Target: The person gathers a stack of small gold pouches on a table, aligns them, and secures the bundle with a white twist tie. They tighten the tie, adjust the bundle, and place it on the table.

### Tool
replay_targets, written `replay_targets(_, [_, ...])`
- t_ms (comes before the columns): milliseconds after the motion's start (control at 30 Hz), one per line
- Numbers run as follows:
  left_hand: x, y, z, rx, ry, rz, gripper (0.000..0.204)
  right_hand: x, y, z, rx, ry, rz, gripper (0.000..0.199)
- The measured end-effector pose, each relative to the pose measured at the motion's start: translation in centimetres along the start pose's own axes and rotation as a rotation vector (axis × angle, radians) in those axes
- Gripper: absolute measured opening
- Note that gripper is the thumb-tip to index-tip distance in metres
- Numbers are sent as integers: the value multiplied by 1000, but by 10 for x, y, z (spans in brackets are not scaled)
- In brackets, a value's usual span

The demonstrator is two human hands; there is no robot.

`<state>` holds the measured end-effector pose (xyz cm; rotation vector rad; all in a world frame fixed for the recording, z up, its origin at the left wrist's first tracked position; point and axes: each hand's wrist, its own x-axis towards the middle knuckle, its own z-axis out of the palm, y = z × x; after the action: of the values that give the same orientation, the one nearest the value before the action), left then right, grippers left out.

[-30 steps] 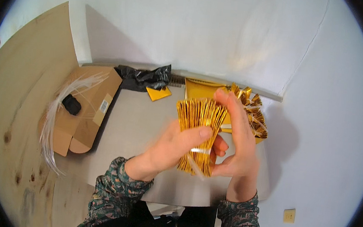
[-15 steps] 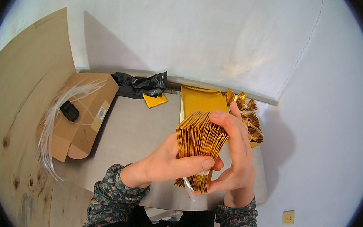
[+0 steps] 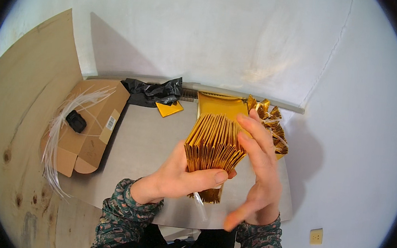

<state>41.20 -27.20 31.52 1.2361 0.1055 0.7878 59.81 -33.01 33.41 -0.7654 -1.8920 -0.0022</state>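
A thick bundle of folded gold foil paper (image 3: 214,146) is raised over the table, pinched at its lower middle and fanned out toward its upper end. My left hand (image 3: 175,176) is closed round it, the thumb lying across the front. A white plastic tie (image 3: 199,207) dangles below that thumb. My right hand (image 3: 261,171) stands at the bundle's right side with fingers spread and thumb stretched away downward. Its fingertips are by the bundle's right edge; whether they touch it I cannot tell.
Behind lies a gold sheet stack (image 3: 223,105), with several tied gold bundles (image 3: 277,130) on its right. A small gold packet (image 3: 169,108) lies by a black plastic bag (image 3: 156,92). On the left, a cardboard box (image 3: 90,139) carries white plastic strips (image 3: 56,136) and a black object (image 3: 75,121).
My right hand has loosened from the bundle, its thumb swinging down and away. The bundle has shifted slightly left and its upper end leans back more. My left hand keeps its hold.
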Motion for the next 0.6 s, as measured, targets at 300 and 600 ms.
replay_targets(300, [15,-18,9,187,-10,118,36,-7,32,-15,-93,184,-251,37])
replay_targets(600, [28,-41,16,147,-38,56,31,-19,42,-30,-23,186,-208,35])
